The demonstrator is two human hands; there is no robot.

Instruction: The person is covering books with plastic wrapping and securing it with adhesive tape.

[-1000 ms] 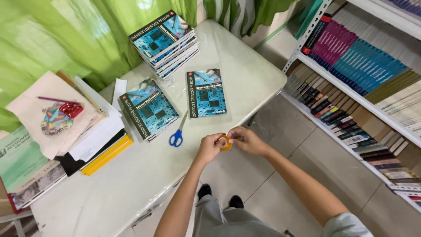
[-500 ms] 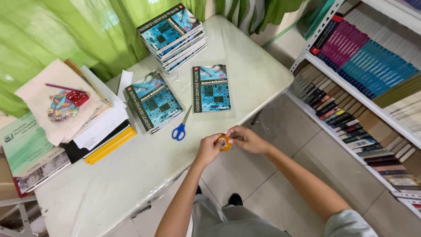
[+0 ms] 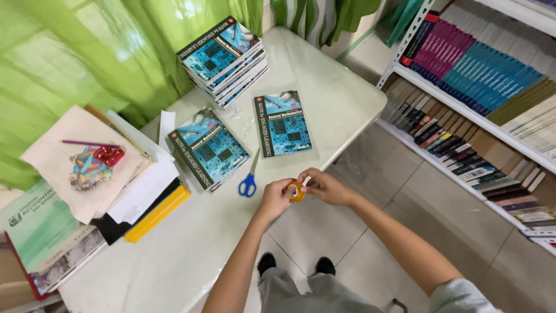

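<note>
So compared to half a second ago, barely anything has changed: both hands stay at the near edge of the white rounded table (image 3: 324, 98), and the view has only drifted a little, so the books sit slightly higher in the picture. Both forearms reach up from the bottom, meeting over the table edge just right of the blue-handled scissors (image 3: 249, 179). The left hand (image 3: 274, 198) is curled, fingers pinching the small orange roll of tape (image 3: 297, 190) from its left side. The right hand (image 3: 325, 186) is curled too, fingertips pressed onto the same roll from the right; can't tell if it's pulling a strip loose. The roll is off the table surface, held between the two hands. Beyond the scissors, a single blue textbook (image 3: 284, 124) lies flat, a short stack of the same (image 3: 208, 148) just left of it, and a taller stack (image 3: 225, 58) further back.
</note>
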